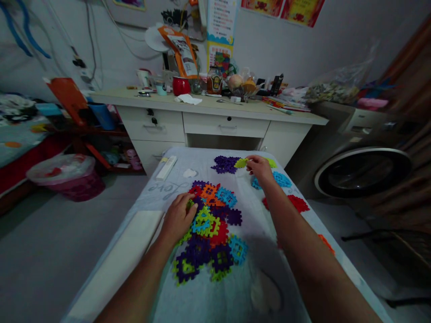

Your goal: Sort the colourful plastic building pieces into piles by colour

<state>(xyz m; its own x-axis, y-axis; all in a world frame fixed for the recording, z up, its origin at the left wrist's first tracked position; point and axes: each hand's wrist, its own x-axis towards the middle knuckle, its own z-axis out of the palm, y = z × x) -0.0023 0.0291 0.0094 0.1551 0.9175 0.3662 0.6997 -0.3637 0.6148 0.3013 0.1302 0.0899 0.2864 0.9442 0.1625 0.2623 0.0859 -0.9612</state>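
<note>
A mixed heap of notched plastic interlocking tiles (220,231) in purple, orange, red, blue and yellow-green lies on the cloth-covered table. My left hand (178,217) rests at the heap's left edge, thumb and fingers apart over the tiles, its fingertips partly hidden. Farther back, my right hand (260,169) has its fingers closed at a yellow-green tile (241,163), beside a group of purple tiles (225,164). More yellow-green tiles (271,163) show behind that hand. Blue tiles (282,179) and red tiles (298,203) are grouped along the right side, partly covered by my right forearm.
A long white box-like object (117,264) lies along the table's left edge. At the back left are a white bar (167,168) and a white scrap (190,173). An orange tile (326,244) is near the right edge. Beyond stand a cluttered desk (208,105) and a washing machine (357,148).
</note>
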